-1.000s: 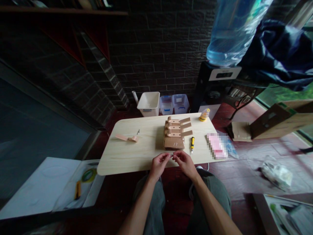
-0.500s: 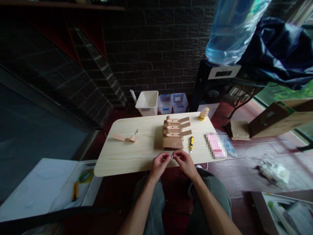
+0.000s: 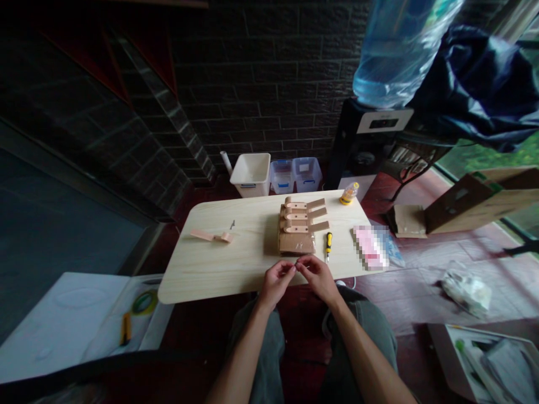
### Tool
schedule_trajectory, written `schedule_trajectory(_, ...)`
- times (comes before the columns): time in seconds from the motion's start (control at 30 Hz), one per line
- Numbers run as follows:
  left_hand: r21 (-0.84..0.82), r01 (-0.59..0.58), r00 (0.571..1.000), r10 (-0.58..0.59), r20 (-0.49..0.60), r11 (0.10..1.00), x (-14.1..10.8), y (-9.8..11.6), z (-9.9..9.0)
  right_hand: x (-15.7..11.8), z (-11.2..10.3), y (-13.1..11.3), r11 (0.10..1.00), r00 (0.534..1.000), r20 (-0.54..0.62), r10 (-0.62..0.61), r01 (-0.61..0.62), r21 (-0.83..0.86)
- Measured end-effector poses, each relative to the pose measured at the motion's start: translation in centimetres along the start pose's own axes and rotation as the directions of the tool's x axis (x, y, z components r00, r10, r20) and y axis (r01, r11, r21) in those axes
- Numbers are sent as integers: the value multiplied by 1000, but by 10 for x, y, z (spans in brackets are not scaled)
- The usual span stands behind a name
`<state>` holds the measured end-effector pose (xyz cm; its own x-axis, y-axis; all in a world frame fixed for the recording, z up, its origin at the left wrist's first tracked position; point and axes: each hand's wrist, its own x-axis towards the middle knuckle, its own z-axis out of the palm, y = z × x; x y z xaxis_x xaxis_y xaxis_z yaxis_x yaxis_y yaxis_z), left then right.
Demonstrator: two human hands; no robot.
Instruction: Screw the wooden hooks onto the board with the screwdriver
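Both hands meet fingertip to fingertip above the table's near edge. My left hand (image 3: 278, 281) is closed in a pinch, and so is my right hand (image 3: 315, 276). Between their fingertips is something tiny and dark, too small to name. Just beyond them sits a brown cardboard box (image 3: 297, 243) with three tan strap-like pieces (image 3: 297, 216) laid side by side across it, each showing a dark spot. A yellow and black screwdriver (image 3: 328, 243) lies right of the box. Farther left are another tan strap-like piece (image 3: 210, 236) and a small dark metal piece (image 3: 232, 224).
The pale wooden table (image 3: 248, 269) also bears a clear container with yellow parts (image 3: 349, 193) and a blurred pink item (image 3: 370, 247). Plastic bins (image 3: 251, 174) stand behind it, beside a water dispenser (image 3: 357, 146). An open white case (image 3: 63, 314) is on the left, a cardboard box (image 3: 458, 202) on the right.
The view has shifted slightly. Both hands stay together in the same pinch, with the fingertips a little closer and the small thing less visible.
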<state>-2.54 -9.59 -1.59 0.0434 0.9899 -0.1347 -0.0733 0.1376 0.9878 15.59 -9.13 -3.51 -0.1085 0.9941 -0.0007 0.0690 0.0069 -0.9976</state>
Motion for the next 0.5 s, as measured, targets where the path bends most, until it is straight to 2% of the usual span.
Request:
schedule_trajectory(0.3, -42, -10, 1000, 11, 10, 999, -7, 7, -4, 3, -2, 4, 999, 1000, -28, 14, -12, 50)
schedule_trajectory(0.5, -122, -1, 999, -4, -40, 993, -12, 10, -8, -1, -17, 1, 1000, 980, -195, 31, -31, 5)
